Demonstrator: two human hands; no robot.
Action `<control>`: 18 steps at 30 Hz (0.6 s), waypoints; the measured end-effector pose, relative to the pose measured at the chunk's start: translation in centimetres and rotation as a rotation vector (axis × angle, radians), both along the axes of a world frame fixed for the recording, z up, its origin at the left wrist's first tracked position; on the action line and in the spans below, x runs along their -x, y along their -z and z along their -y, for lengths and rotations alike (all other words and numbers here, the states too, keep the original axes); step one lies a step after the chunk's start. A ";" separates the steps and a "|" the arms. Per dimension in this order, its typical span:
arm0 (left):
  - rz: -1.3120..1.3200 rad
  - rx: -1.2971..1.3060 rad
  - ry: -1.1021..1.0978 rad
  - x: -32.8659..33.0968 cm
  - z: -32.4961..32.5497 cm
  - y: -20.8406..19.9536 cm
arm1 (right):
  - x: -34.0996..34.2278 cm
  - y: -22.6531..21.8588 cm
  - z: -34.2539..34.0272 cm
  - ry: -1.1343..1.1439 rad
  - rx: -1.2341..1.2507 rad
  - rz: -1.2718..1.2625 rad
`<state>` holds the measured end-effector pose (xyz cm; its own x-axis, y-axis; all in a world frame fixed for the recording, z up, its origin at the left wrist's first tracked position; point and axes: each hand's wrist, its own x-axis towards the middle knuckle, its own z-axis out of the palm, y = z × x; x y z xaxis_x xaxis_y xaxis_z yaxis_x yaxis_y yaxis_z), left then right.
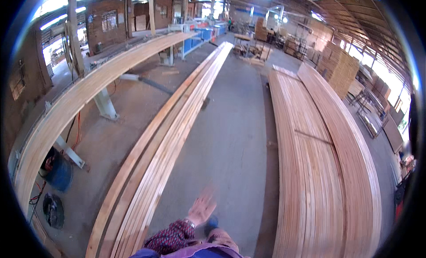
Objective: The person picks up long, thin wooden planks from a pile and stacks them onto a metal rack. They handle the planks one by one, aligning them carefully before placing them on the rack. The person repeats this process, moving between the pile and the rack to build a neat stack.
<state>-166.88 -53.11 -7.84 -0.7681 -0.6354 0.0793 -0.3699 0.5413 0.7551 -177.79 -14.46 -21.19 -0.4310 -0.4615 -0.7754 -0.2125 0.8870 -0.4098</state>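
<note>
My left hand (202,210) is held out in front of my body over the grey floor. Its fingers point forward and apart, a little smeared by motion, and nothing is in them. A patterned dark red sleeve (171,236) covers that forearm down to a band at the wrist. Nearest to the hand, on its left and apart from it, lies a row of long, narrow wooden boards (166,151) running away from me. Out of the picture is my right hand.
To the right, a wide stack of long planks (317,169) runs lengthwise. A long wooden piece lies along a machine bench (106,76) on the left, with a blue bin (60,171) below. Blue machinery (193,38) and a tall lumber stack (339,69) stand farther off.
</note>
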 end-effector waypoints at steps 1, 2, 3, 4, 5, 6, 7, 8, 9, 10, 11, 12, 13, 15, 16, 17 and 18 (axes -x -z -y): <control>0.133 -0.127 -0.054 0.5 1.7 0.7 | 3.0 0.3 2.9 -0.047 0.001 -0.024; 0.167 -0.185 -0.147 0.2 3.8 2.9 | 6.2 0.6 6.4 -0.157 0.007 -0.065; 0.160 -0.168 -0.212 -0.9 6.5 5.9 | 9.9 1.6 10.0 -0.325 0.005 -0.131; 0.138 -0.173 -0.248 -1.2 9.0 7.9 | 14.0 1.7 13.7 -0.619 0.000 -0.286; 0.225 -0.182 -0.306 -0.8 10.9 7.7 | 17.9 2.0 17.2 -0.773 -0.010 -0.412; 0.282 -0.193 -0.351 0.4 12.8 7.2 | 22.8 4.4 19.5 -0.603 0.207 -0.488; 0.206 -0.208 -0.385 1.3 15.2 7.9 | 28.3 6.7 21.3 -0.460 0.433 -0.579; 0.186 -0.200 -0.502 0.0 17.1 8.8 | 29.7 4.6 28.1 -0.232 0.404 -0.396; 0.225 -0.387 -0.701 1.8 18.2 3.2 | 31.0 -1.1 34.6 0.034 0.354 -0.262; 0.174 -0.418 -0.736 3.1 20.2 3.4 | 33.7 -3.2 38.6 0.050 0.407 -0.284; 0.128 -0.450 -0.773 4.3 22.3 3.9 | 36.3 -4.9 42.6 0.062 0.456 -0.299; 0.157 -0.519 -0.860 6.7 24.6 2.7 | 37.9 -5.4 45.7 0.088 0.497 -0.308; 0.198 -0.588 -0.952 8.3 27.1 1.9 | 39.0 -5.7 48.2 0.065 0.486 -0.290; 0.235 -0.451 -0.758 12.5 33.3 -0.2 | 42.3 -6.9 53.7 0.008 0.477 -0.280; 0.260 -0.477 -0.715 17.5 36.9 -3.9 | 44.2 -3.7 53.1 0.109 0.459 -0.226; 0.307 -0.523 -0.678 22.0 39.7 -6.6 | 46.2 0.4 52.4 0.212 0.438 -0.170; 0.245 -0.410 -0.646 24.6 41.9 -8.1 | 48.6 2.7 52.9 0.283 0.457 -0.158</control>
<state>-191.47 -95.05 0.29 -0.2038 -0.9024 -0.3797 -0.6961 -0.1391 0.7044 -226.41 -67.33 -23.86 -0.6817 -0.5847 -0.4398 -0.0818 0.6582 -0.7484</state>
